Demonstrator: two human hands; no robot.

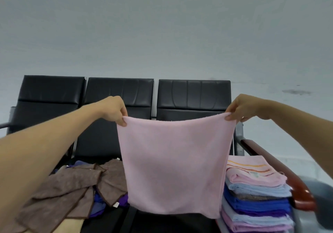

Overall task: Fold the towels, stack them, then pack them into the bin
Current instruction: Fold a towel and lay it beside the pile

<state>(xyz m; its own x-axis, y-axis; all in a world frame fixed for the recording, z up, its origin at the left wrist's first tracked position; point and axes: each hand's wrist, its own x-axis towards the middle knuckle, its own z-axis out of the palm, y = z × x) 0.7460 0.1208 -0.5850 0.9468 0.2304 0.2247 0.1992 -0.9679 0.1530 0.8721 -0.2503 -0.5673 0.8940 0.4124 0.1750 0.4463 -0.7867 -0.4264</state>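
Below the pinched corners the hanging pink towel (173, 166) hid part of the seats (193, 95) and the near side of the folded stack (255, 196), the bottom edge cut off that stack and the brown cloths (59, 196) under the left grip, and a grey shape (317, 202) beyond the right grip was blurred.

One pink towel (173, 164) is pinched by two hands, the left hand (113, 109) and the right hand (243, 107). Behind the pink towel stand three black seat backs (119, 92). To its right sits one stack (255, 196) of about seven folded towels, and to its left one loose pile (72, 187), number unclear.
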